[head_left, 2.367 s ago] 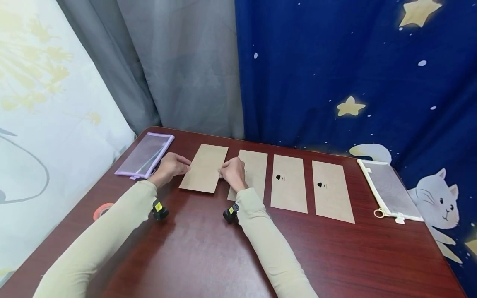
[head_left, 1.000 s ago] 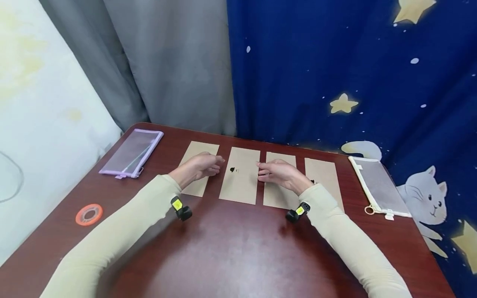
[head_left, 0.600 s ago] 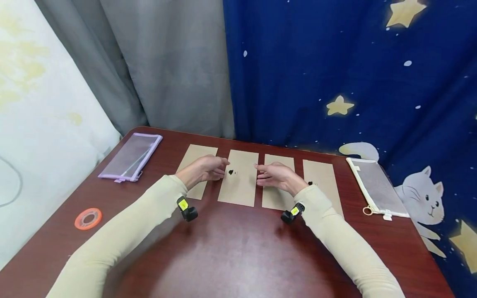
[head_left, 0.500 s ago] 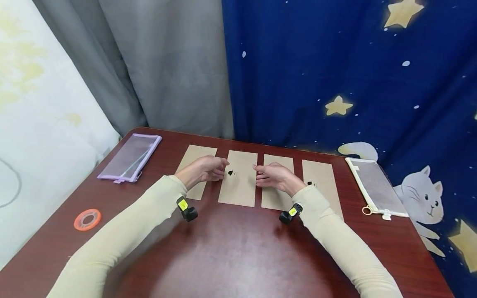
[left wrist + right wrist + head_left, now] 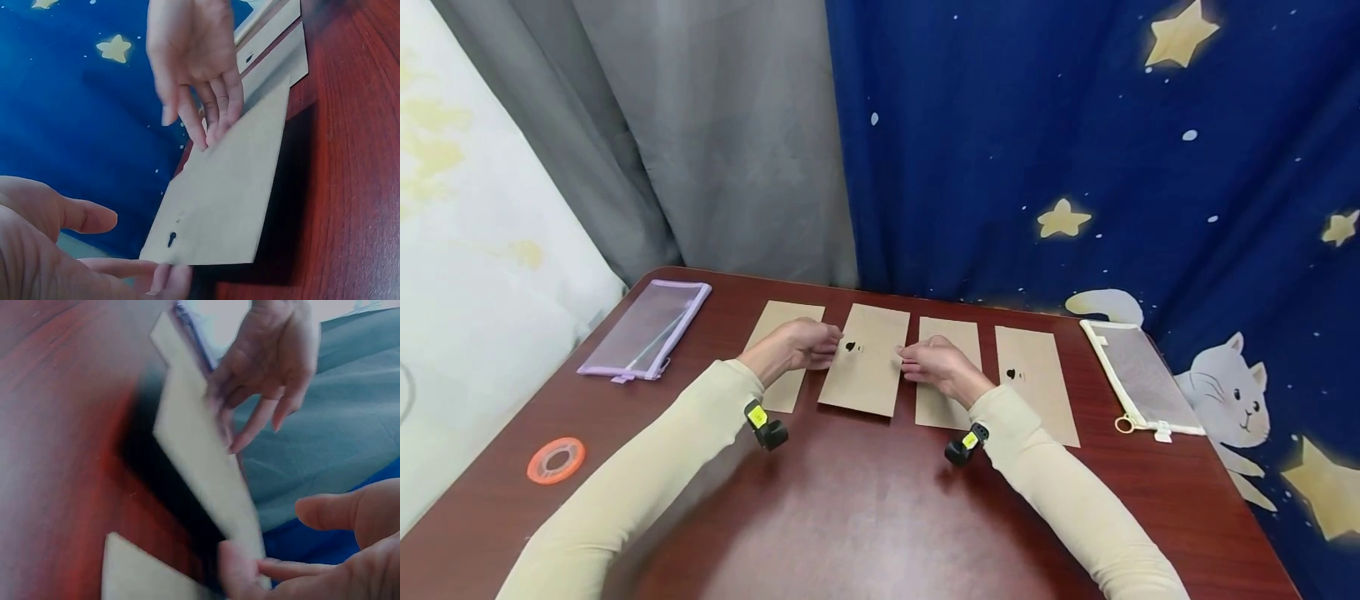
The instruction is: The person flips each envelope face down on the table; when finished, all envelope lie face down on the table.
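Observation:
A thin, stiff kraft-brown paper rectangle (image 5: 867, 371) with a small black hat print is tilted up off the table, its near edge casting a shadow. At its left edge is my left hand (image 5: 805, 346); the fingertips (image 5: 170, 279) meet the edge while the thumb stands apart. My right hand (image 5: 942, 365) touches the opposite long edge with extended fingers, its thumb also away from the paper. A matching rectangle (image 5: 786, 387) lies partly hidden behind my left hand. Another one (image 5: 942, 408) lies partly under my right hand.
Farther right lies one more hat-printed rectangle (image 5: 1037, 383). A purple-edged mesh pouch (image 5: 647, 329) is at the table's left, a white-edged zip pouch (image 5: 1138, 375) at its right. An orange ring-shaped roll (image 5: 556, 460) sits front left. Curtains (image 5: 962, 167) hang behind the table (image 5: 850, 517).
Both hands have left the leftmost rectangle and moved right to the second one. From lying flat half a second ago, that one now tilts up between them.

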Tool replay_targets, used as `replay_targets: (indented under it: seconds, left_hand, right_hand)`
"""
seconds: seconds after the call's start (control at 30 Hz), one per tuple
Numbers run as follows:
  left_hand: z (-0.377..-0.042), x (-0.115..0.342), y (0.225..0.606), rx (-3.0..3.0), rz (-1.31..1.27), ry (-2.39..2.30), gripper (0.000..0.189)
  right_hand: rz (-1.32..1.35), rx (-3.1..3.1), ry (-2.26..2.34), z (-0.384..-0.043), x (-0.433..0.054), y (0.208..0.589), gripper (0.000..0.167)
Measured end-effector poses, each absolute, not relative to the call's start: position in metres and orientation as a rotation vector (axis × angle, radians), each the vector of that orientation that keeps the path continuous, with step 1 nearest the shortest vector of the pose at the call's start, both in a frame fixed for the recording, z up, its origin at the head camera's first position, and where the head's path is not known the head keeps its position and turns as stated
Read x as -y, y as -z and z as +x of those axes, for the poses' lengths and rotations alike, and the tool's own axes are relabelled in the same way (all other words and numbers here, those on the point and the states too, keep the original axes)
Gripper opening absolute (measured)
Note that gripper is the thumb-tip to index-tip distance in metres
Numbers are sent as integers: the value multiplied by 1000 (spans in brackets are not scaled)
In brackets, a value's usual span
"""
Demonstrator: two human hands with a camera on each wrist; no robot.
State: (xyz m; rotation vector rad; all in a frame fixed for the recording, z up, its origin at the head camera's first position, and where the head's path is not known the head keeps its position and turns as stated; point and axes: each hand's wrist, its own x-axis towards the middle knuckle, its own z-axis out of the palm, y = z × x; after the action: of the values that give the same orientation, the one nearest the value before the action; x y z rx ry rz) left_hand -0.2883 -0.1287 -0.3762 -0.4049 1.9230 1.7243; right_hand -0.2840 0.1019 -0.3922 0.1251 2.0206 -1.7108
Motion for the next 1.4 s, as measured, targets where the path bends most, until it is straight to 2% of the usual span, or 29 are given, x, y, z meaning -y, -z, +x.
replay_targets:
  seconds: [0.1, 0.4, 0.7, 0.83, 0.97, 1.17, 1.4]
  left_hand:
    - [-289, 132, 374, -1905, -391, -1757, 46]
    - [-285, 140, 369, -1820, -417, -1856, 44]
    - [-283, 134, 381, -1895, -394, -2006, 35]
    - [-279, 135, 381, -1950, -394, -1982, 27]
    - [-278, 136, 375, -2013, -379, -1914, 27]
    - [-284, 133, 355, -2124, -333, -1875, 27]
    - [-289, 128, 343, -2135, -318, -1982, 27]
  right_hand:
    - [142, -2091, 1830, -281, -102, 399, 33]
    - [238, -2106, 2145, -271, -99, 415, 28]
    - [199, -2091, 2142, -261, -109, 419, 31]
    - [181, -2096, 2102, -256, -110, 421, 31]
    - [153, -2114, 2065, -254, -110, 419, 30]
    - [16, -2416, 1876, -261, -111, 401, 25]
    - [-536, -3184, 1358, -252, -79, 368, 16]
